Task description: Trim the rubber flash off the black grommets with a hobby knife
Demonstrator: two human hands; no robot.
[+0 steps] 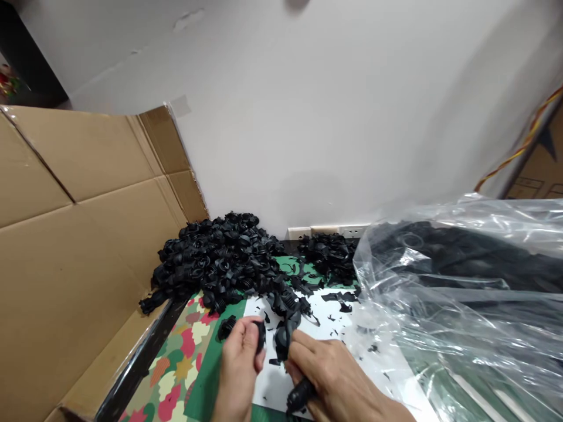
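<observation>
My left hand [241, 360] is closed, its thumb and fingers pinching a small black rubber part [261, 335]. To its right my right hand [332, 372] is curled round a black ribbed rubber part [301, 395] that sticks out below the fingers. Another dark rubber piece [282, 340] shows at the right fingertips; whether it is gripped or only touched, I cannot tell. Both hands are over a white sheet [272, 387] strewn with black scraps. Just behind them rises a large heap of black ribbed rubber parts [220, 258]. One loose part [226, 328] lies beside my left hand.
A smaller pile of black scraps [329, 252] lies by the wall, under a power strip [352, 232]. On the right bulges a clear plastic bag [461, 299] with black material inside. A cardboard sheet [88, 246] stands on the left, beside a patterned mat [176, 363].
</observation>
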